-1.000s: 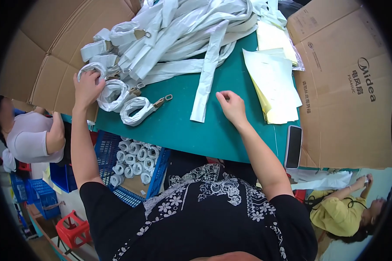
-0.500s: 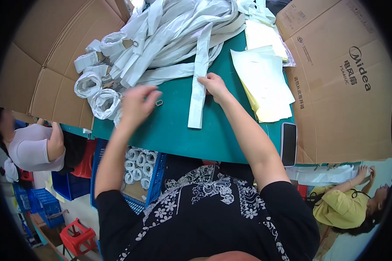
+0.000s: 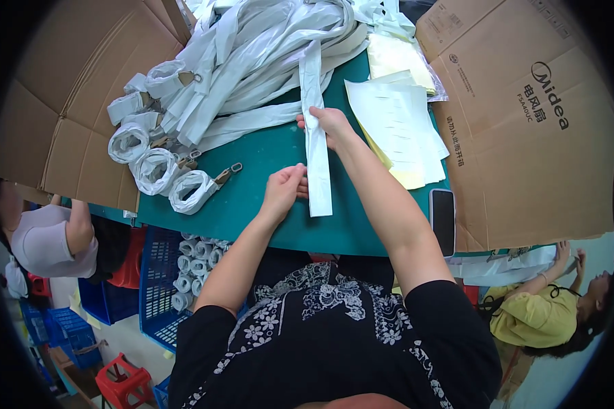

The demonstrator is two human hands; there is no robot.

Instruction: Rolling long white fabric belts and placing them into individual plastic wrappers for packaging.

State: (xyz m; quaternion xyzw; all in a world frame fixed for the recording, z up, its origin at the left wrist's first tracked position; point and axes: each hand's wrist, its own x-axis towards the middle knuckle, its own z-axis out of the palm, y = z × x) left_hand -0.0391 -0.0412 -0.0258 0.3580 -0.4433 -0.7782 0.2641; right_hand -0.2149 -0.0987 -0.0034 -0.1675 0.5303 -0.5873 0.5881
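Note:
A long white strap (image 3: 316,163) lies lengthwise on the green table (image 3: 266,225), its near end by the front edge. My right hand (image 3: 329,124) grips it farther up, fingers pinched on its edge. Lower down, my left hand (image 3: 286,189) touches the strap's left edge with curled fingers. Behind them a big heap of loose white straps (image 3: 252,61) covers the far part of the table. To the left lie rolled white straps with metal clasps (image 3: 184,184).
Yellow and white paper sheets (image 3: 396,123) and a dark phone (image 3: 443,211) lie on the right. Cardboard boxes (image 3: 525,136) flank the table on both sides. A blue crate of rolled straps (image 3: 177,273) sits below the left edge. Other people sit at lower left and lower right.
My left hand left the rolled straps at the left and came to the middle. My right hand moved up along the single strap. Both hands are now on it.

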